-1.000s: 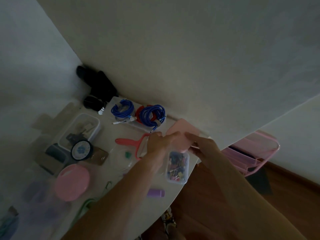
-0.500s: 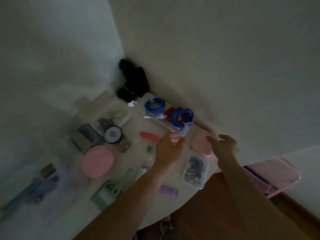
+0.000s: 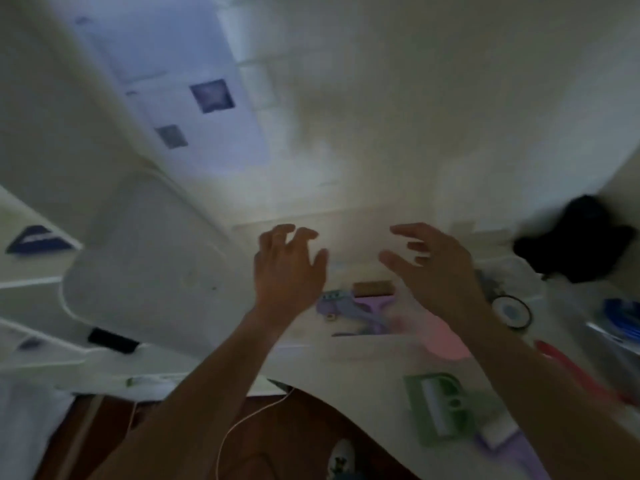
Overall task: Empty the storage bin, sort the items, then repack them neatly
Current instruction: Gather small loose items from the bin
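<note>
A: Pink is still the easiest colour to pick out: the round pink lid (image 3: pixel 446 341) lies on the tabletop (image 3: pixel 346 368) under the right forearm. Everything else has slid, because the head view has swung left, away from the pink case and the clear box of clips the hands were at a second ago.

B: And the hands?

A: Both have let go. The left hand (image 3: pixel 287 268) and right hand (image 3: pixel 433 271) hover side by side, fingers spread and loosely curved, holding nothing, above a pale, blurred stretch at the back of the tabletop.

B: Where's the storage bin?

A: Probably the big translucent white shape (image 3: pixel 145 271) just left of the left hand, though blur makes that uncertain. The purple tool (image 3: pixel 349 308) and green brush (image 3: pixel 436 407) lie unsorted, so I'd judge sorting is moving to this side.
</note>
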Action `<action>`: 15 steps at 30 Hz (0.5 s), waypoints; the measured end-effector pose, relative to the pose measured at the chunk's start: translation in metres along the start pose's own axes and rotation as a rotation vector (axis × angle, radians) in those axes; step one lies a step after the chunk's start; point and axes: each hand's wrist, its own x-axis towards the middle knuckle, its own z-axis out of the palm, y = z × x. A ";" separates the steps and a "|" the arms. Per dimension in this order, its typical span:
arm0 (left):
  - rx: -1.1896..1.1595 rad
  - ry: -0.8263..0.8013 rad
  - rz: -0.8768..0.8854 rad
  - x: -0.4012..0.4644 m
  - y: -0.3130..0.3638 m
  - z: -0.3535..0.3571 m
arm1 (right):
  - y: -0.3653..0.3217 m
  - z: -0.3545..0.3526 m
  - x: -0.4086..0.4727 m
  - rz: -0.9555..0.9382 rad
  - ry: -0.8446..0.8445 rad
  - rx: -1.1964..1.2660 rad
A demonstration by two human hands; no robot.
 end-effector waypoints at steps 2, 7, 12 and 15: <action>0.094 -0.066 -0.033 0.003 -0.061 0.005 | 0.006 0.040 0.013 0.025 -0.137 -0.120; 0.131 -0.454 -0.081 0.004 -0.151 0.036 | 0.039 0.109 0.043 0.117 -0.331 -0.312; 0.174 -0.745 -0.026 0.036 -0.185 0.086 | 0.081 0.163 0.081 0.167 -0.564 -0.596; 0.209 -0.879 0.012 0.052 -0.202 0.128 | 0.095 0.195 0.100 0.130 -0.695 -0.639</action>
